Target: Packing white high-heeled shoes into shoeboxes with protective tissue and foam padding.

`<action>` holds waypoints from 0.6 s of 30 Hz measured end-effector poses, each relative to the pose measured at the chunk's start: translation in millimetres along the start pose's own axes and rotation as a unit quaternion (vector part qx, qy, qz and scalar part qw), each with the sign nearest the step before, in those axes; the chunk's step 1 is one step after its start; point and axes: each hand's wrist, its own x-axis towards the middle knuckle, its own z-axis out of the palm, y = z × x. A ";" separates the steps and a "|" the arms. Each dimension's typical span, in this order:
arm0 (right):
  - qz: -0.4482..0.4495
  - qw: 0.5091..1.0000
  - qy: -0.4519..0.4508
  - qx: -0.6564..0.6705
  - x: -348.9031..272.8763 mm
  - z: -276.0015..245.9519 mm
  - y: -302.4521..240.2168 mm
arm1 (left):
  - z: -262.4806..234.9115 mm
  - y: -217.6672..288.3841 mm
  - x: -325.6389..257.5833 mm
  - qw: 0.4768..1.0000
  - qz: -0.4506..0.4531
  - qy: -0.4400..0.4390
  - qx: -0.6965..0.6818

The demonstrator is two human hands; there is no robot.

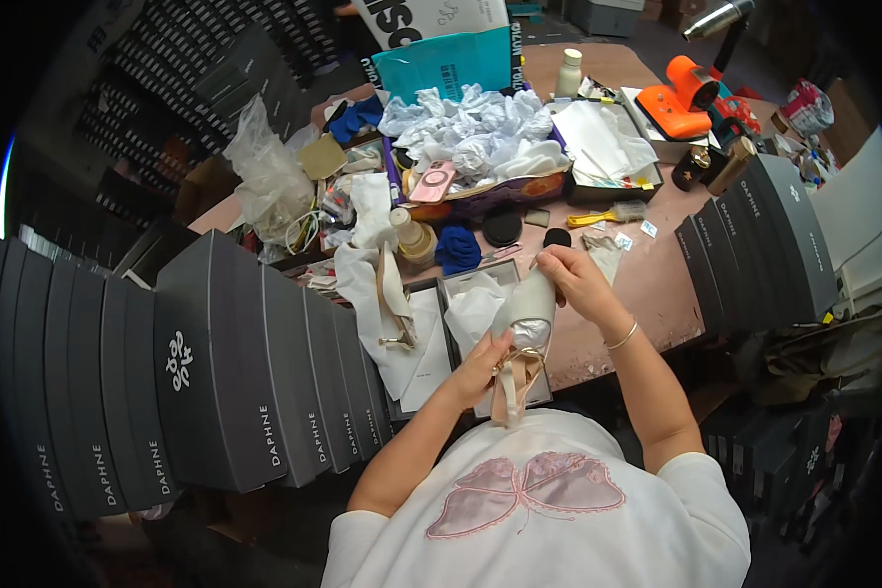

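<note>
Beige high-heeled shoe (525,328) sits between the person's two hands, raised just above an open grey shoebox (461,338) lined with white tissue paper (472,312) at the near edge of the tabletop (647,284). The right hand (573,276) wraps the pale upper end of the shoe, fingers curled shut around it. The left hand (480,365) grips the lower part near the straps (515,384), its fingers closed on the shoe from the left side; the straps and heel hang down toward the person's white shirt.

A second beige shoe (394,294) lies on white paper just left of the box, its thin heel pointing toward the person. A long row of dark grey shoeboxes (216,372), standing on edge, fills the left side, and another short row of grey boxes (755,245) stands at the right edge of the tabletop. Behind the open box lie a blue cloth (458,249), two round black pads (503,228) and a yellow-handled brush (608,216). Farther back, a shallow tray holds a heap of crumpled white paper (475,127) with a pink phone case (433,182) at its near rim. An orange handheld tool (684,96) stands at the far right, and a clear plastic bag (269,181) lies to the far left.
</note>
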 end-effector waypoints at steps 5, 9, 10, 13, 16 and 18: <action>-0.191 0.955 0.049 -0.223 -20.2 55.4 -0.7 | 5.6 -31.0 -37.3 0.989 0.025 0.039 -0.141; -0.166 0.896 -0.143 -0.387 -53.3 91.0 21.1 | 23.9 -48.6 -57.0 0.972 0.085 0.171 -0.137; -0.154 0.888 -0.152 -0.405 -53.9 96.8 27.5 | 26.2 -48.4 -59.0 0.970 0.093 0.187 -0.128; -0.144 0.909 -0.145 -0.362 -44.7 107.8 46.2 | 24.7 -57.1 -60.8 0.957 0.117 0.213 -0.159; -0.139 0.950 -0.144 -0.241 -46.6 105.8 44.9 | 3.5 -69.4 -57.2 0.937 0.125 0.246 -0.215; -0.057 0.982 -0.059 -0.168 -44.1 90.0 40.5 | -11.2 -74.1 -62.7 0.920 0.106 0.275 -0.258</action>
